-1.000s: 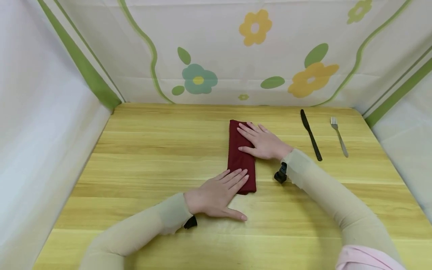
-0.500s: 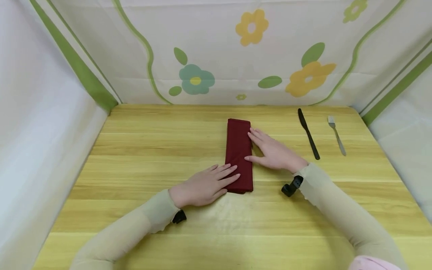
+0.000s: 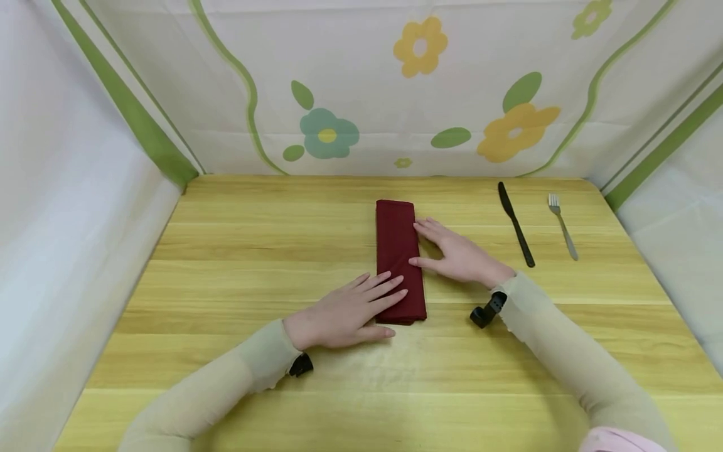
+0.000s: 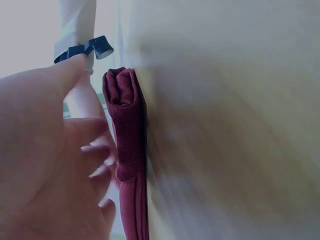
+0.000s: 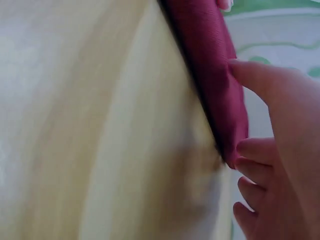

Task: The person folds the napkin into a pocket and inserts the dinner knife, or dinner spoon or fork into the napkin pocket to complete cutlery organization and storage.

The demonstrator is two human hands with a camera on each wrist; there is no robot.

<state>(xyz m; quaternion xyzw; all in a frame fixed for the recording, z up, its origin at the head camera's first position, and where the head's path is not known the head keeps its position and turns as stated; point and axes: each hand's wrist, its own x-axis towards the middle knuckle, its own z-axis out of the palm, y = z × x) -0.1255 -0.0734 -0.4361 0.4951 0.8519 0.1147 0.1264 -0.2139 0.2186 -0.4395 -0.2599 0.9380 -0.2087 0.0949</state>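
Wooden table (image 3: 226,263) bears narrow folded maroon cloth napkin (image 3: 398,251).

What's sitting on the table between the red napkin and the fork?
The person's right hand, touching the napkin, then a black knife beside the fork. The head view shows it.

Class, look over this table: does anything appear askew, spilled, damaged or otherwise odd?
Nothing stands out. The folded maroon napkin lies neat and nearly straight under both hands, left hand and right hand; the knife and fork lie side by side, apart from it.
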